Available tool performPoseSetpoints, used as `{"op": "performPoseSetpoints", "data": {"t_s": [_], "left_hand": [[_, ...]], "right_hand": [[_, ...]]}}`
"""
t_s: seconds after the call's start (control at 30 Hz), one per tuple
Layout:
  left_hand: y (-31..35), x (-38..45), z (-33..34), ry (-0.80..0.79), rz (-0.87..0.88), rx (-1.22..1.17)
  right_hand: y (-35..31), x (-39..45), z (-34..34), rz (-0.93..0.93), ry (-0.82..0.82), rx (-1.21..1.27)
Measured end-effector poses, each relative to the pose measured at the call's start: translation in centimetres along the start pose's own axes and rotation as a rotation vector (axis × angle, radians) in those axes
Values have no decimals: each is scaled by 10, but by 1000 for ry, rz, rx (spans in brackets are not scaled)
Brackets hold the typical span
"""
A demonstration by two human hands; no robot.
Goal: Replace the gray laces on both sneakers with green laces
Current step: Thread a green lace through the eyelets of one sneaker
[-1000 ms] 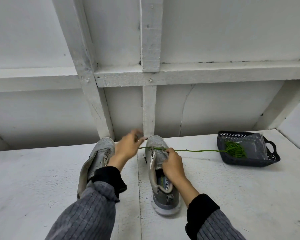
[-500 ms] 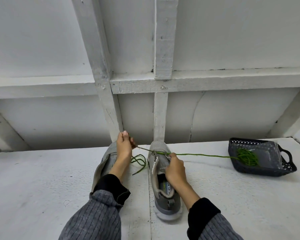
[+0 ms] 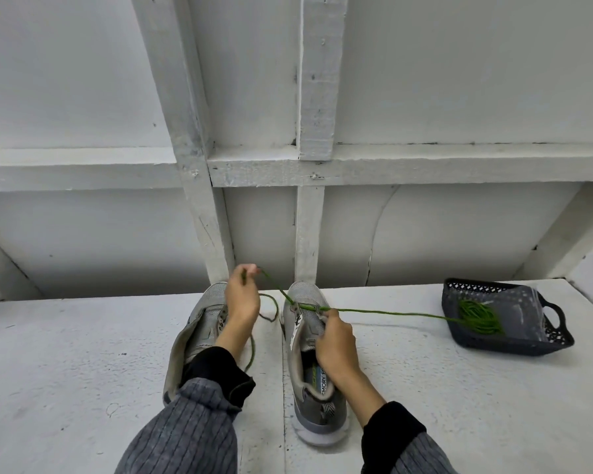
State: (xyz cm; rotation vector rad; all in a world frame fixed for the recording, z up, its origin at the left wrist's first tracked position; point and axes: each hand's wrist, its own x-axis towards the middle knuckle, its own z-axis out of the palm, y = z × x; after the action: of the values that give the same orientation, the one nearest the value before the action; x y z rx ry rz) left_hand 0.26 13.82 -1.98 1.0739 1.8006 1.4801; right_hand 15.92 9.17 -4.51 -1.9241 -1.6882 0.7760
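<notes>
Two grey sneakers stand side by side on the white surface, toes toward the wall. The left sneaker point(image 3: 199, 323) has no lace showing. A green lace point(image 3: 384, 313) runs through the front eyelets of the right sneaker point(image 3: 308, 364). My left hand point(image 3: 242, 302) pinches one end of the lace, raised above the left sneaker's toe. My right hand point(image 3: 334, 336) grips the right sneaker's eyelet flap where the lace passes. From there the lace stretches right into the basket. A slack loop of lace hangs between the shoes.
A dark plastic basket point(image 3: 514, 340) with handles sits at the right and holds a coil of green lace point(image 3: 478, 316). White wooden beams and a wall rise just behind the sneakers.
My left hand has pulled the lace end up and back, drawing more lace through the eyelets. The slack loop between the shoes has grown longer. My right hand stays on the right sneaker.
</notes>
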Motion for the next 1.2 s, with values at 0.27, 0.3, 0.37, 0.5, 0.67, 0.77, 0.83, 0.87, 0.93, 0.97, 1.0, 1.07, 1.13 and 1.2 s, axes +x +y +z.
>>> {"op": "performPoseSetpoints", "data": {"t_s": [0.27,0.3,0.37,0.5,0.67,0.77,0.83,0.87,0.93,0.97,1.0,1.07,1.13,1.2], "left_hand": [[-27,-7,6,-349,241,565],[-31,-9,10,-395,254,663],[-36,-12,18,-380,299,756],[-36,-14,23,-292,388,836],[-21,-13,15,-1,184,514],[-16,-7,9,62,145,396],[-16,-7,11,-90,226,353],[-17,-7,14,-177,244,347],[-26,-9,25,-336,240,396],[-33,-11,32,-402,238,437],[-41,-13,38,-454,236,476],[-55,-13,49,-513,245,514],[-63,-13,52,-521,240,539],[-64,-15,52,-514,237,549]], "right_hand": [[4,2,-4,57,-49,232],[6,2,-7,69,-61,277],[13,4,-12,87,-78,345],[24,8,-13,76,-111,373],[24,8,-1,28,-53,310],[24,9,2,21,-44,275],[27,9,3,27,-37,302],[28,9,3,30,-33,356],[31,6,2,70,-34,522],[32,5,0,102,-26,606],[34,5,-1,148,9,677],[41,8,-5,274,155,795],[52,13,-12,397,300,832],[64,22,-22,521,389,857]]}}
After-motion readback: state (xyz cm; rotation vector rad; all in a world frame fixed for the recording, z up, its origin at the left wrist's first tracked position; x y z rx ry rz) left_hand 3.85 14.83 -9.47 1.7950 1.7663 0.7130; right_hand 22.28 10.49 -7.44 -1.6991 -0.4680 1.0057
